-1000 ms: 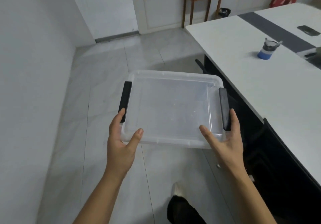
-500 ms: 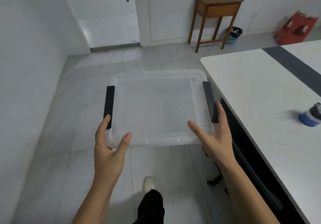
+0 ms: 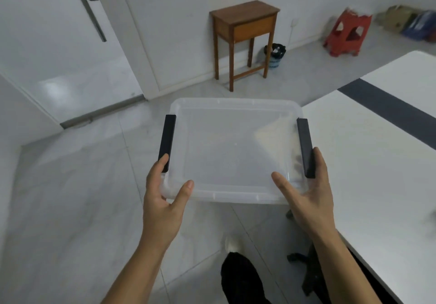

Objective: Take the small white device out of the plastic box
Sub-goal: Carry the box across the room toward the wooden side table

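Observation:
I hold a clear plastic lid (image 3: 236,150) with a black clip on each side flat in the air above the floor. My left hand (image 3: 164,199) grips its near left corner, thumb on top, fingers under the edge by the left clip (image 3: 167,142). My right hand (image 3: 306,195) grips the near right corner beside the right clip (image 3: 305,148). The lid's right edge hangs just left of the white table (image 3: 368,162). No small white device and no box body shows in this view.
The white table with a dark stripe (image 3: 387,112) fills the right side. A wooden side table (image 3: 245,34), a small bin (image 3: 274,55) and a red stool (image 3: 346,34) stand by the far wall. A door (image 3: 59,55) is at the left. My leg and shoe (image 3: 238,268) are below.
My view has swung left, away from the table; the blue bottle has left the frame. The lid stays in both hands, with the same grip.

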